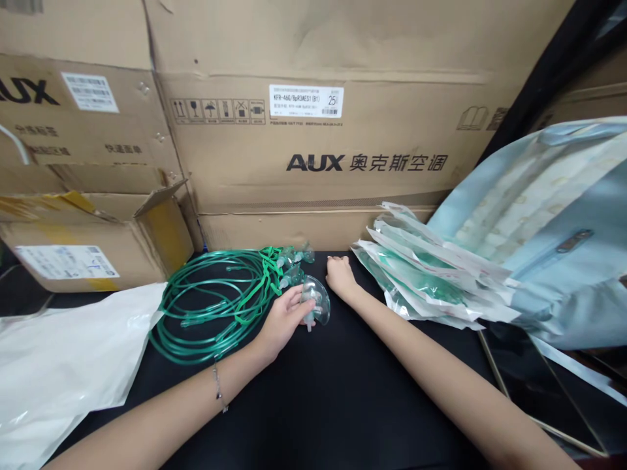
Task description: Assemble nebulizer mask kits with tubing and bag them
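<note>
My left hand (287, 316) grips a clear, green-tinted oxygen mask (321, 301), thumb on its face and fingers behind. Just left of that hand lie coils of green oxygen tubing (196, 356), with green elastic straps (264, 287) and several more masks (294, 258) at their far right end. My right hand (341, 277) rests closed in a fist on the black table (313, 405), with no object showing from it. Close to its right is a pile of clear-and-white sealed packets (426, 274) with green contents.
White plastic bags (73, 365) lie at the left, before an opened cardboard box (98, 248). Large cartons (313, 39) wall off the back. A light blue backpack (553, 215) stands at the right, with a dark tablet-like device (539, 385) in front.
</note>
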### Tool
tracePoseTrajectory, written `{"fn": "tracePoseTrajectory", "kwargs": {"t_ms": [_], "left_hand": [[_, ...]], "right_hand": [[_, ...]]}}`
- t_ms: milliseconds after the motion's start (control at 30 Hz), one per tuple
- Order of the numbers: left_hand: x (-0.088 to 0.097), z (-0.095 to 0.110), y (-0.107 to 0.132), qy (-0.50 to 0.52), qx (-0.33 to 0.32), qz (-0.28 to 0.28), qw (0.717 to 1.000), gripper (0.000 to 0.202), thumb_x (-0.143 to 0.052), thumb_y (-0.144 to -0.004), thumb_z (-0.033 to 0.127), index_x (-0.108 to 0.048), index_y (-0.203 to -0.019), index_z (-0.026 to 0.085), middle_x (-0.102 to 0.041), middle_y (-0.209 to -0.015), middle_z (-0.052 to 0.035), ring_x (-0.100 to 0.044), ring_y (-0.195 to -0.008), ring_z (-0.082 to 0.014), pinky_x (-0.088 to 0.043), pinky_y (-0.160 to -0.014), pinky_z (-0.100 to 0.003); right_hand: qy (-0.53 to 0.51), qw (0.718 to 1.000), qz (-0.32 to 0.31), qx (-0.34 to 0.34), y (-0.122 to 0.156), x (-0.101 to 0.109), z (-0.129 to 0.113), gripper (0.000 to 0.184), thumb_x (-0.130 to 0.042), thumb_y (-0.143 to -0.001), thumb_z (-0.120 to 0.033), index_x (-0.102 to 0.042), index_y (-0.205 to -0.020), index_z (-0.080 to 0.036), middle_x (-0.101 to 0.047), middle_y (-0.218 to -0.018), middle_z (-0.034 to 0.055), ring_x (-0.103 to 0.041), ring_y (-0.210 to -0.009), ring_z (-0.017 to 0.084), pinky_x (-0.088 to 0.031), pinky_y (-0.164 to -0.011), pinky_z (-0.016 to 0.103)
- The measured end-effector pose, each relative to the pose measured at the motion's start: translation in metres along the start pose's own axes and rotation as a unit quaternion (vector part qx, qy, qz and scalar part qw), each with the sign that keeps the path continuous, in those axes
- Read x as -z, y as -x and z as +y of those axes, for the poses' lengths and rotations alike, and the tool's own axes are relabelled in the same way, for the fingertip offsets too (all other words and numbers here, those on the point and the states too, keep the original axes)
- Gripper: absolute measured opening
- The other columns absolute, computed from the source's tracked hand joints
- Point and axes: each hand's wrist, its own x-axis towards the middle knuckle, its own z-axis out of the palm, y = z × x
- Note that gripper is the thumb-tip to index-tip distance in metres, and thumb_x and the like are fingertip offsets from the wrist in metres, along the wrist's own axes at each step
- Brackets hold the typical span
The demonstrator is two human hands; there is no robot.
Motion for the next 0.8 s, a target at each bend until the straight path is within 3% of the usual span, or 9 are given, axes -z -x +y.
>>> {"fn": "tracePoseTrajectory", "kwargs": {"t_ms": [167,300,500,633,733,800], "left_hand": [[-0.001,0.001,0.001,0.007,0.001,0.001,1.000,0.049,-0.071,-0.064,0.035,-0.057,-0.106,0.012,-0.064,-0.102,-0.0106,-0.062,-0.081,-0.0198,-0.052,-0.062,-0.029],[0.000,0.001,0.001,0.015,-0.002,-0.001,1.000,0.049,-0.071,-0.064,0.035,-0.058,-0.105,0.013,-0.065,-0.101,-0.0107,-0.063,-0.081,-0.0207,-0.052,-0.061,-0.028],[0.001,0.001,0.001,0.016,0.002,0.006,1.000,0.045,-0.070,-0.066,0.032,-0.058,-0.105,0.013,-0.065,-0.100,-0.0102,-0.063,-0.080,-0.0197,-0.052,-0.061,-0.028],[0.000,0.004,0.002,0.031,0.005,0.011,0.999,0.042,-0.070,-0.066,0.030,-0.060,-0.103,0.014,-0.064,-0.100,-0.0095,-0.063,-0.080,-0.0198,-0.053,-0.062,-0.030],[0.000,0.006,0.003,0.037,0.012,0.019,0.999,0.041,-0.069,-0.067,0.029,-0.059,-0.103,0.014,-0.063,-0.102,-0.0096,-0.061,-0.085,-0.0212,-0.055,-0.064,-0.033],[0.000,0.006,0.003,0.032,0.015,0.021,0.999,0.040,-0.068,-0.068,0.029,-0.059,-0.104,0.014,-0.062,-0.103,-0.0101,-0.060,-0.088,-0.0220,-0.055,-0.065,-0.034]], "right_hand": [[-0.047,0.996,0.001,0.072,0.013,-0.003,-0.022,0.031,-0.051,-0.087,-0.030,-0.052,-0.113,-0.014,-0.055,-0.113,0.0089,-0.057,-0.095,0.019,-0.049,-0.080,0.039],[-0.105,0.990,0.019,0.089,0.012,-0.006,-0.026,0.031,-0.051,-0.087,-0.031,-0.051,-0.114,-0.015,-0.054,-0.114,0.0084,-0.057,-0.095,0.019,-0.049,-0.079,0.039],[-0.222,0.964,0.115,0.086,0.017,0.001,-0.017,0.022,-0.047,-0.085,-0.015,-0.063,-0.099,-0.011,-0.061,-0.108,0.0142,-0.051,-0.107,0.024,-0.040,-0.092,0.039],[-0.317,0.925,0.183,0.104,0.036,0.023,-0.005,0.025,-0.044,-0.086,-0.020,-0.064,-0.101,-0.016,-0.064,-0.107,0.0078,-0.054,-0.104,0.019,-0.040,-0.093,0.033],[-0.402,0.888,0.195,0.108,0.057,0.033,0.006,0.028,-0.041,-0.088,-0.027,-0.065,-0.099,-0.017,-0.066,-0.103,0.0062,-0.060,-0.094,0.016,-0.047,-0.082,0.029],[-0.555,0.812,0.163,0.081,0.071,0.032,0.010,0.025,-0.050,-0.083,-0.032,-0.067,-0.094,-0.018,-0.068,-0.098,0.0059,-0.062,-0.086,0.018,-0.048,-0.075,0.030]]}}
